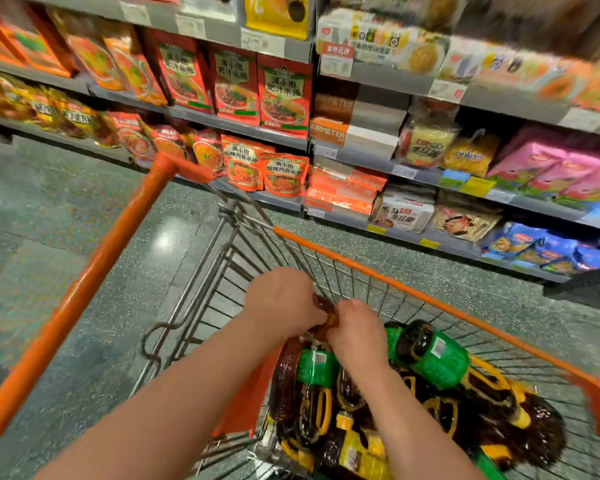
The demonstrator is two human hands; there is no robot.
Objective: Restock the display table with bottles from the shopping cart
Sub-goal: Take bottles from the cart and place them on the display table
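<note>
In the near right of the scene stands a wire shopping cart (329, 268) with orange rim and an orange handle bar (84, 289) running up the left side. Its basket holds a pile of dark bottles (430, 393) lying on their sides, with green labels and yellow handles and caps; several touch or overlap one another. Both forearms reach in from the near edge over the cart's near left corner. The left hand (284, 299) and the right hand (357, 334) meet just above the pile, fingers curled and pinching the dark neck of one bottle (324, 308), which points up and away from the person between the two hands. That bottle's body runs down beneath the hands into the pile; how far it is lifted cannot be told. Beyond the cart, across a speckled grey floor (66, 209), run store shelves (378, 157) stocked with red and orange pouches at left and boxed and bagged noodles at right, partly blurred.
</note>
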